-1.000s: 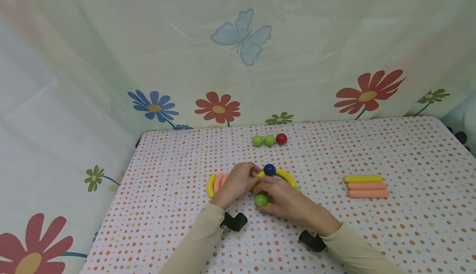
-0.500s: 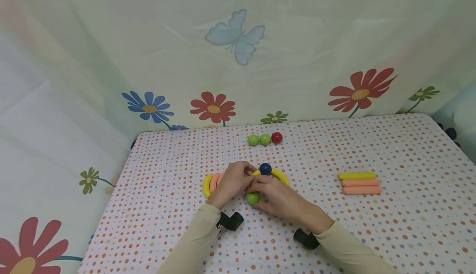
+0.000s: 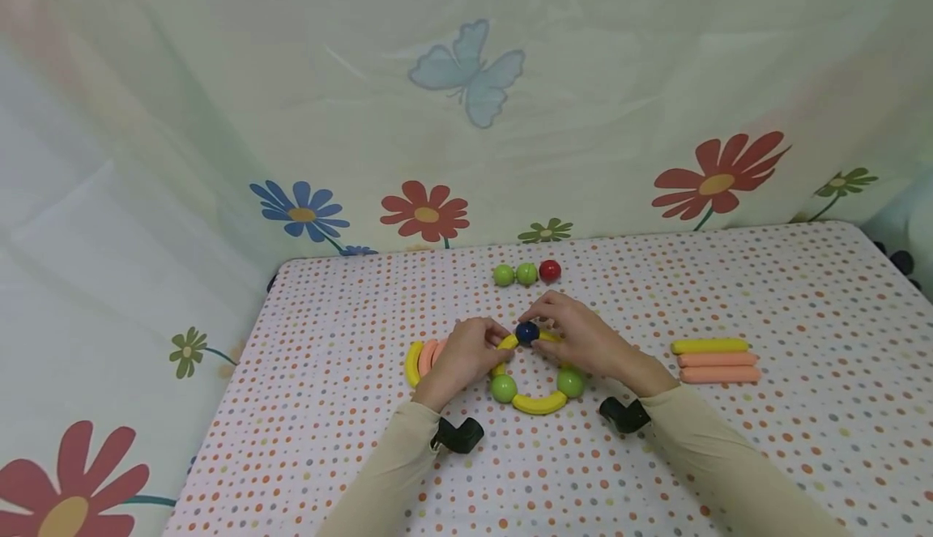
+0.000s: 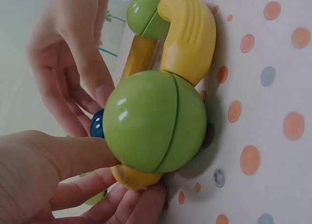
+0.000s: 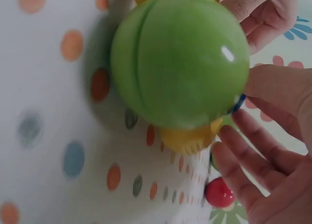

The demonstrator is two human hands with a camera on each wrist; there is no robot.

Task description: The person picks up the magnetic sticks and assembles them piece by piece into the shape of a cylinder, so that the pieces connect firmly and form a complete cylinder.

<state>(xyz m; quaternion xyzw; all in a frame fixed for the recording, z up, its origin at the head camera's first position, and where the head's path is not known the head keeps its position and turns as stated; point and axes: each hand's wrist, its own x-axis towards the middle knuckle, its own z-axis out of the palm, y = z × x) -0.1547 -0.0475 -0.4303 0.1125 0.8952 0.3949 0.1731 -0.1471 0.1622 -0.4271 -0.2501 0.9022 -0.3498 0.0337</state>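
Observation:
A ring of curved yellow rods and balls lies on the dotted table. Its blue ball (image 3: 527, 333) is at the far side, with a green ball (image 3: 504, 389) at near left and another green ball (image 3: 571, 382) at near right. One yellow curved rod (image 3: 539, 404) joins the green balls in front. My left hand (image 3: 466, 355) pinches the left yellow rod (image 4: 134, 177) between thumb and fingers, beside the green ball. Thumb and forefinger of my right hand (image 3: 583, 338) sit either side of the blue ball, and that hand partly covers the ring's right rod.
Behind the ring, two green balls (image 3: 514, 274) and a red ball (image 3: 550, 270) stand in a row. To the right lie a straight yellow rod (image 3: 709, 346) and two salmon rods (image 3: 718, 367). Yellow and salmon curved rods (image 3: 413, 363) lie left, partly behind my left hand.
My right hand has left the near-left green ball and moved up and right to the blue ball, uncovering the ring's front. My left hand keeps its place on the left rod.

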